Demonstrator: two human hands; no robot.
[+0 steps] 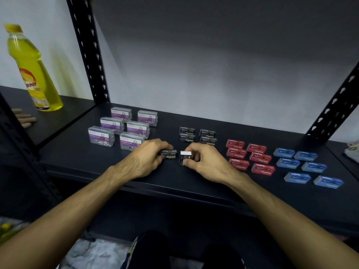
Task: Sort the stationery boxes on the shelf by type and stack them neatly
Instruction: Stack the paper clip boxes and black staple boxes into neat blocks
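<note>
On the black shelf (174, 183) the boxes lie in groups. Several clear paper clip boxes (124, 129) with purple labels sit at the back left. Black staple boxes (197, 135) stand in two small stacks behind my hands. Red staple boxes (250, 157) lie to the right, blue ones (305, 167) further right. My left hand (147, 158) grips a flat black staple box (169, 154). My right hand (204, 160) pinches another black staple box (185, 157) that stands on end, white end up.
A yellow bottle (31, 70) stands on the neighbouring shelf at the left, with another person's fingers (24, 118) resting near it. Perforated black uprights (87, 49) rise at the back left and at the right (334, 105). A pale object (352, 150) lies at the far right edge.
</note>
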